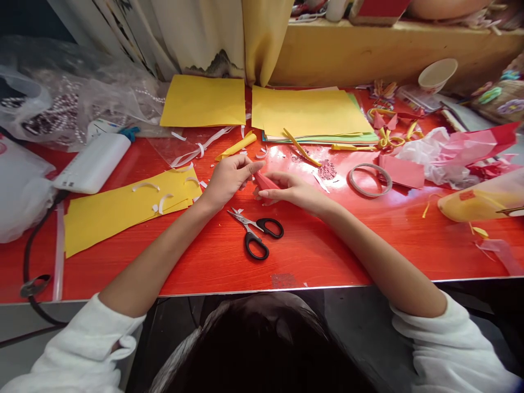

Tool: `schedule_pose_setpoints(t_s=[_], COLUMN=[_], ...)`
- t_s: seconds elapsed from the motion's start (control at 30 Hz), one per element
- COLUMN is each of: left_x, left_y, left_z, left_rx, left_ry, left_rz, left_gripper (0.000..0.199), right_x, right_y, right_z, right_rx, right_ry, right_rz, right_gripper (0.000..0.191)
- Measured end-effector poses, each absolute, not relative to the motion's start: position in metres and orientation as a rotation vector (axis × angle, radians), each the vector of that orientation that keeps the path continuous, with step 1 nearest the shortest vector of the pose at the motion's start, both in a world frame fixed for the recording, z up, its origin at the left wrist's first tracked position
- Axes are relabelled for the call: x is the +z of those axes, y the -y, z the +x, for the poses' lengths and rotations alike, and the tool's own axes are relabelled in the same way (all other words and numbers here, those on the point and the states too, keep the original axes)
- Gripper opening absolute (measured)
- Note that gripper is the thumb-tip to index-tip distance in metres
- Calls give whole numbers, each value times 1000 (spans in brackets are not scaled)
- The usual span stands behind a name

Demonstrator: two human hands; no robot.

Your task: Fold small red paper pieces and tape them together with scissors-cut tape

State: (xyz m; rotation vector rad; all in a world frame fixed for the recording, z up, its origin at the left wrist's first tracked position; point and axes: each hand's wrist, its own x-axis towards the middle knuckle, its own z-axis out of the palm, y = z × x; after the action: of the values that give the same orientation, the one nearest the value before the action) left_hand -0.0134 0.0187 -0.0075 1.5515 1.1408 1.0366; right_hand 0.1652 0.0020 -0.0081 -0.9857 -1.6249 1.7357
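the red paper is held just beyond the scissors, its long axis slanted from far left to near right. its far tip is pinched by the left hand, fingertips closed; its body is gripped by the right hand, between thumb and fingers.

1. With my left fingers and my right fingers, I hold a small piece of red paper.
2. Near them, black-handled scissors lie on the red tabletop.
3. Yellow sheets lie at left.
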Motion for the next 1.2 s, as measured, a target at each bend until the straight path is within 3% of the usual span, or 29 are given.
schedule_pose_setpoints(t_s=[0.07, 0.27, 0.47, 0.63, 0.93, 1.1, 1.2], left_x=[-7, -6, -10, -5, -11, -4, 1], left_y=[-19, -19, -22, -19, -18, -12, -10], left_z=[-13, -12, -14, -11, -13, -11, -8], left_rx=[1017, 980, 978, 1015, 1043, 1095, 1081], left_ry=[-1133, -1064, -1176, -1066, -1238, -1181, -1039], left_rz=[1544, 1548, 1542, 1498, 1693, 1676, 1597], left_gripper=[36, 25, 30, 19, 11, 14, 11], right_x=[-9, -13, -19, -16, -22, -18, -14], right_y=[-3, -5, -6, -4, 3, 10, 13], right_z=[167, 169, 166, 163, 155, 153, 152], right_rx=[1756, 1787, 1718, 1667, 1236, 915, 898], right_ry=[1648, 1594, 1417, 1435, 1634, 1870, 2001], right_rz=[-981, -939, -1021, -1035, -1167, -1082, -1057], right_gripper=[25, 34, 28, 25, 22, 40, 31])
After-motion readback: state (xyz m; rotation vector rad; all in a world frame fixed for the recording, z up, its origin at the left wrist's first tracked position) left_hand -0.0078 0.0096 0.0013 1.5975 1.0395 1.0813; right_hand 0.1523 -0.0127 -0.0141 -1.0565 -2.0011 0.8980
